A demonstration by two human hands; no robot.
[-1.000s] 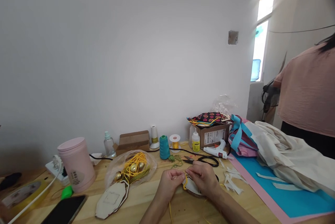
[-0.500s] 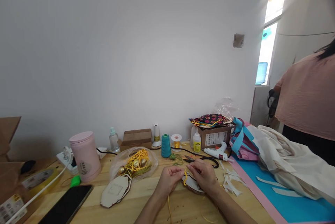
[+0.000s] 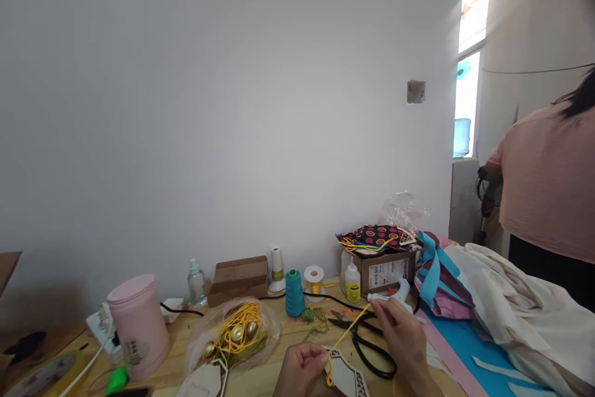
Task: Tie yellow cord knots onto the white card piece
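Observation:
My left hand (image 3: pixel 303 367) pinches the edge of a white panel with dark cut-out patterning (image 3: pixel 346 373), low in the view, where a yellow cord is looped. From there the yellow cord (image 3: pixel 352 327) runs taut, up and right, to my right hand (image 3: pixel 400 332), whose thumb and fingers are closed on it. Black-handled scissors (image 3: pixel 367 347) lie between the hands, partly behind the cord. Just behind my right hand is a white glue gun (image 3: pixel 395 293). The lower part of the panel is cut off by the frame.
Left of my hands lie another white panel (image 3: pixel 202 381) and a plastic bag of yellow cords and gold bells (image 3: pixel 237 332). Behind stand a teal thread cone (image 3: pixel 294 295), a glue bottle (image 3: pixel 352 283) and a cardboard box (image 3: pixel 388 270). Cloth (image 3: pixel 525 298) covers the right; a person (image 3: pixel 548 180) stands beyond.
My right hand has moved off the panel, up and right, drawing the yellow cord straight. My left hand stays at the panel's edge. The view has tilted upward.

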